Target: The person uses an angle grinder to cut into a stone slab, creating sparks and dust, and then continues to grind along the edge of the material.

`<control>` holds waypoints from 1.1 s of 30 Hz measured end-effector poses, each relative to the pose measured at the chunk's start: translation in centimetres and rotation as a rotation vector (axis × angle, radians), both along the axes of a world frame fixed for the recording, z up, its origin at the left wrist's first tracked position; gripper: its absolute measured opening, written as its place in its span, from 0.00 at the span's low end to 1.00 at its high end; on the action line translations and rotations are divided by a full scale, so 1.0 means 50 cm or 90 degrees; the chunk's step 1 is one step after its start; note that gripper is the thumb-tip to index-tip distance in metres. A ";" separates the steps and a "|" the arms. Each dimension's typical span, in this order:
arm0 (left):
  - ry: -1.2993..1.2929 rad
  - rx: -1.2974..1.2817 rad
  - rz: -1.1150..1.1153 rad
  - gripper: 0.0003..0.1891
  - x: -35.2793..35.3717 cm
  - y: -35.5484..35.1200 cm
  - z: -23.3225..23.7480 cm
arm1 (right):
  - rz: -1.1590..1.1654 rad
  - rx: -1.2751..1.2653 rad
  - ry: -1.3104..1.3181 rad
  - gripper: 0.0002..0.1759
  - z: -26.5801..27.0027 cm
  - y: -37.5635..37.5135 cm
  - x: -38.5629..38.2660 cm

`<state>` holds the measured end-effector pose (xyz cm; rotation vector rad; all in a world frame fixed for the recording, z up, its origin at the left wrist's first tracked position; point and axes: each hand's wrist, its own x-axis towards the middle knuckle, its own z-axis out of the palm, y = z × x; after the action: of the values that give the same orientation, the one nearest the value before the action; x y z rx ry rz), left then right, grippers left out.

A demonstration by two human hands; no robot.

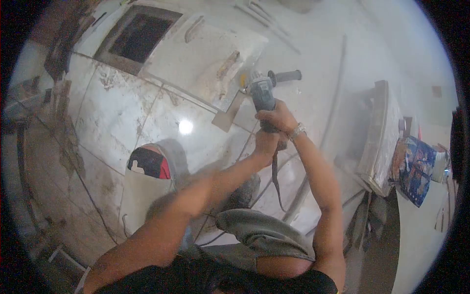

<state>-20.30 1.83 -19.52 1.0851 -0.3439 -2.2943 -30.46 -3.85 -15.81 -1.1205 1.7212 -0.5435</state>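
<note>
The grinder (263,93) is between the opening (142,36) at left and the bag (415,169) at far right

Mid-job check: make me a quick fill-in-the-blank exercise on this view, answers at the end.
1. Besides the right hand, the ___ hand also grips the angle grinder.
2. The watch is on the ___ wrist.
3. The person's shirt is ___ in colour.
4. The dark opening shows ___ (higher/lower) in the picture than the grinder.

Answers: left; right; black; higher.

Grinder (263,94): matt plastic body; wristwatch (297,131): metal; tiles (200,115): glossy; trousers (267,230): matt cloth.
</note>
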 end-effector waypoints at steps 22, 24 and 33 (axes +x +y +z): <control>-0.013 0.003 -0.200 0.08 0.131 -0.046 -0.018 | -0.125 -0.071 0.008 0.19 -0.052 0.004 0.083; -0.031 -0.009 -0.228 0.08 0.134 -0.047 -0.017 | -0.155 -0.019 -0.014 0.20 -0.039 0.013 0.095; 0.075 -0.001 -0.120 0.07 0.115 -0.037 0.022 | -0.084 -0.040 0.085 0.21 -0.015 0.002 0.077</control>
<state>-14.57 0.00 -18.40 0.9473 -0.4162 -2.5116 -26.60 -3.75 -16.54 -1.1144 1.9154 -0.6203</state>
